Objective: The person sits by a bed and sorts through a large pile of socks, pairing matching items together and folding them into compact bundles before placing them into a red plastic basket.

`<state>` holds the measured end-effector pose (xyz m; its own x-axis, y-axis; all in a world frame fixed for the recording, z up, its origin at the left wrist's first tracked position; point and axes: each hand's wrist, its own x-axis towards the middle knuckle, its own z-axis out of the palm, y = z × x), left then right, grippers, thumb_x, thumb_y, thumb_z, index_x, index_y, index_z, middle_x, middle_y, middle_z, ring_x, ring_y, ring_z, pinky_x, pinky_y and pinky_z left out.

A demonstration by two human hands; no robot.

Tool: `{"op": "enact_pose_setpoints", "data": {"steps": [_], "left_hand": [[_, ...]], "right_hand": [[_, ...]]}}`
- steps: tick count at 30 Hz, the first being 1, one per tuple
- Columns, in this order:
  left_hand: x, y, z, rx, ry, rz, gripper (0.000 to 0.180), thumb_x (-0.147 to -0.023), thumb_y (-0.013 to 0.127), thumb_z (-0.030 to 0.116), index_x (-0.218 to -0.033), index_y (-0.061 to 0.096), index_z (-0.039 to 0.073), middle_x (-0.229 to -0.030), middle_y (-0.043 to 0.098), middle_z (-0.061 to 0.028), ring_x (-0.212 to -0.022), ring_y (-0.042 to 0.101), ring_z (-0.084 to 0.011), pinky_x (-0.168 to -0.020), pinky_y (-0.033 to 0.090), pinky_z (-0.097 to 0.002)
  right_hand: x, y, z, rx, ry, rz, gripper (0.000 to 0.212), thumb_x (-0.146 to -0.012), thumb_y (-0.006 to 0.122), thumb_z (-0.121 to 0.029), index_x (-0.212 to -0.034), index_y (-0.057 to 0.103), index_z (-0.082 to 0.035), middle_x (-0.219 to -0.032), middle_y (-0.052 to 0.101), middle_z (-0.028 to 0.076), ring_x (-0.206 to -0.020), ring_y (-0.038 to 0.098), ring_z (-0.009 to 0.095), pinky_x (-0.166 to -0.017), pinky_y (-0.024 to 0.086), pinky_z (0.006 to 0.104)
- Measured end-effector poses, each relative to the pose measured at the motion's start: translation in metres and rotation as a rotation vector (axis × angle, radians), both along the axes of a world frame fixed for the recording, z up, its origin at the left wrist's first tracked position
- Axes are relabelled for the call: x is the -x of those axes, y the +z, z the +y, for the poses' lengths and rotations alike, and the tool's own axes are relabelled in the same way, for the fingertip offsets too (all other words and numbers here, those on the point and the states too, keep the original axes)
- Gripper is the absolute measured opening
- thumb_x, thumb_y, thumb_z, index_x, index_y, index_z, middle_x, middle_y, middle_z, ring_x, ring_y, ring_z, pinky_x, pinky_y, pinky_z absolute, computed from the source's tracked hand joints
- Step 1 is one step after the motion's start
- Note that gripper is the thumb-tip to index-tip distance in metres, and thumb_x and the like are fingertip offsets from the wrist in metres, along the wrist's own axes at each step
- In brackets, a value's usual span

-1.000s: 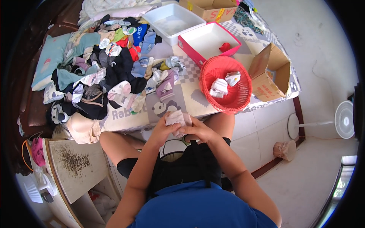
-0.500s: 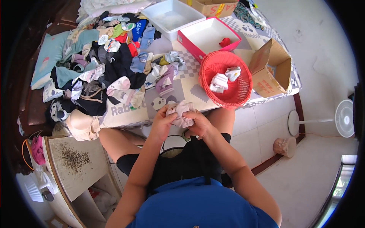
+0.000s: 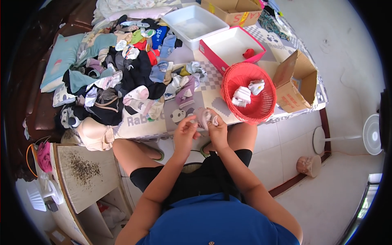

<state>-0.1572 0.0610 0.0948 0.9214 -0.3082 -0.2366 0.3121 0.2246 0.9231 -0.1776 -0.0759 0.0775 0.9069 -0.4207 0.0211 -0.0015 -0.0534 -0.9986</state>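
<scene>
Pinching pink cloth (image 3: 202, 117) in our right hand (image 3: 219, 134), left hand (image 3: 184, 134) spread, we're facing a loose pile (image 3: 135, 67), two bundles (image 3: 241, 96) already in the basket (image 3: 252, 116).

Bright, soft daylight fills my view, with glare in the narrow glass window (image 3: 367, 200) at four o'clock; the dark-brown, shiny, leather-like upholstery (image 3: 38, 110) at nine looks dim. My bare left hand (image 3: 186, 132) is slightly blurred. Fisheye distortion bends outer edges.

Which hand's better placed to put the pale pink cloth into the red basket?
Right, probably: the right hand grips the pale pink cloth and is nearer the red basket. The left hand is farther away, fingers partly open.
</scene>
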Motion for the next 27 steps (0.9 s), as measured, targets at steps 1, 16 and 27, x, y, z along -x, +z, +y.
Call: {"op": "enact_pose_setpoints", "data": {"steps": [1, 16, 27], "left_hand": [[-0.003, -0.003, 0.002, -0.072, 0.073, -0.070, 0.047, -0.088, 0.059, 0.014, -0.131, 0.043, 0.004, -0.083, 0.051, 0.0015, -0.084, 0.056, -0.0091, -0.066, 0.046, -0.0217], [-0.014, -0.028, 0.010, 0.009, 0.007, -0.112, 0.051, -0.083, 0.059, 0.001, -0.130, 0.041, 0.001, -0.116, 0.054, -0.0098, -0.100, 0.056, -0.0153, -0.085, 0.046, -0.0291], [-0.100, -0.050, 0.028, -0.343, 0.068, -0.296, 0.031, -0.082, 0.061, 0.007, -0.113, 0.058, 0.006, -0.106, 0.059, -0.0041, -0.084, 0.058, -0.0138, -0.069, 0.047, -0.0261]], "right_hand": [[0.001, 0.001, -0.001, -0.459, 0.109, 0.173, 0.025, -0.088, 0.054, -0.011, -0.113, 0.058, -0.010, -0.073, 0.058, 0.002, -0.053, 0.051, 0.011, -0.049, 0.041, 0.0245], [-0.004, -0.007, -0.025, -0.497, 0.346, 0.304, 0.029, -0.086, 0.063, -0.014, -0.112, 0.054, -0.003, -0.093, 0.062, 0.006, -0.076, 0.062, 0.014, -0.067, 0.051, 0.0271], [-0.034, 0.008, -0.053, -0.727, 0.183, 0.190, 0.034, -0.096, 0.045, -0.029, -0.115, 0.053, -0.002, -0.100, 0.060, 0.008, -0.088, 0.059, 0.018, -0.076, 0.050, 0.0307]]}}
